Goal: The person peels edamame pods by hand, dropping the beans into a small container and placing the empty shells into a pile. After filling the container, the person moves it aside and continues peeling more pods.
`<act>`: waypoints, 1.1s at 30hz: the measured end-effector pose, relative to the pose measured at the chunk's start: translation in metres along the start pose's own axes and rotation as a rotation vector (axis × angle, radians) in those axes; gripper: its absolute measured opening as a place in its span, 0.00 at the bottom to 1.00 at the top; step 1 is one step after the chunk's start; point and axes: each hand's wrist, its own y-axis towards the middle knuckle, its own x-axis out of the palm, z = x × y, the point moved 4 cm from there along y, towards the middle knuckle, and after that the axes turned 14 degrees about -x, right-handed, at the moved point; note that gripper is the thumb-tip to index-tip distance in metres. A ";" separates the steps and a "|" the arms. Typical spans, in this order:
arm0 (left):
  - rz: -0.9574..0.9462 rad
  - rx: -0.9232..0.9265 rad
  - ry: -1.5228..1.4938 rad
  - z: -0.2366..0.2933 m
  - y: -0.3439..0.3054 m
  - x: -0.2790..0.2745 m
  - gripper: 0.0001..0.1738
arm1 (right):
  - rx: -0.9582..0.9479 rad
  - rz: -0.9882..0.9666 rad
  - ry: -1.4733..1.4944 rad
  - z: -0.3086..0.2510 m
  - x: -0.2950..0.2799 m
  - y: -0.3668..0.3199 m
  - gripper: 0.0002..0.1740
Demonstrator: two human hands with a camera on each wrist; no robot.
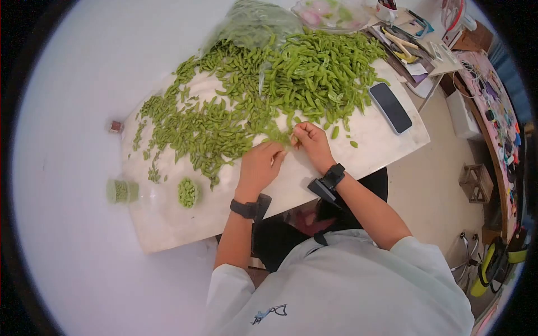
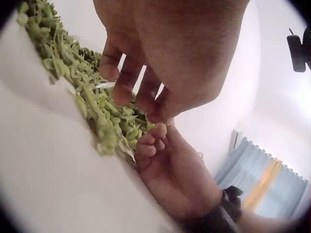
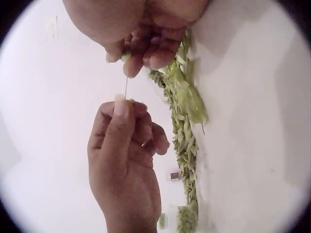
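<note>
Both hands are close together over the table's near part, beside the green pods. In the right wrist view, the left hand pinches the lower end of a thin pale strand between thumb and forefinger, with a speck of green at the tips. Above it, the right hand pinches a small green piece at the strand's upper end, its other fingers curled. The head view shows the left hand and right hand a little apart. Fingers partly hide the green piece.
A cup of shelled beans stands left of the hands, with a clear container farther left. Brighter pods are heaped at the back below plastic bags. A phone lies on the right; tools and papers lie beyond it.
</note>
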 end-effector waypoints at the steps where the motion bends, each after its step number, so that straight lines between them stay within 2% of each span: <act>1: 0.007 0.015 0.018 -0.001 0.002 -0.003 0.06 | -0.010 0.014 -0.021 -0.001 -0.001 0.002 0.07; 5: -0.080 -0.016 0.061 -0.005 -0.005 -0.005 0.06 | 0.017 0.076 0.008 -0.004 0.003 0.003 0.08; 8: 0.060 -0.116 -0.043 -0.020 -0.017 -0.013 0.05 | -0.011 -0.057 -0.078 0.003 0.003 0.002 0.08; 11: 0.203 -0.213 -0.132 -0.036 -0.021 -0.024 0.05 | -0.035 -0.046 -0.207 -0.007 0.009 0.002 0.08; 14: 0.237 -0.235 -0.248 -0.035 -0.014 -0.031 0.05 | -0.067 -0.038 -0.215 -0.015 0.011 0.002 0.08; 18: 0.278 -0.310 -0.491 -0.039 0.023 -0.023 0.06 | -0.097 -0.053 -0.294 -0.003 0.005 0.004 0.08; 22: 0.347 -0.160 -0.505 0.001 0.091 -0.027 0.13 | -0.094 -0.061 -0.250 -0.008 0.010 0.003 0.08; 25: 0.281 -0.054 -0.594 0.015 0.120 -0.014 0.19 | -0.073 -0.052 -0.232 -0.010 0.012 0.000 0.07; 28: 0.231 -0.143 -0.590 0.015 0.101 -0.006 0.21 | -0.070 -0.066 -0.250 -0.015 0.010 0.000 0.07; 31: 0.214 -0.253 -0.590 -0.011 0.067 0.008 0.19 | -0.070 -0.082 -0.238 -0.013 0.011 0.003 0.06; 33: 0.126 -0.305 -0.638 -0.024 0.045 0.016 0.17 | -0.069 -0.056 -0.170 -0.009 0.011 0.001 0.06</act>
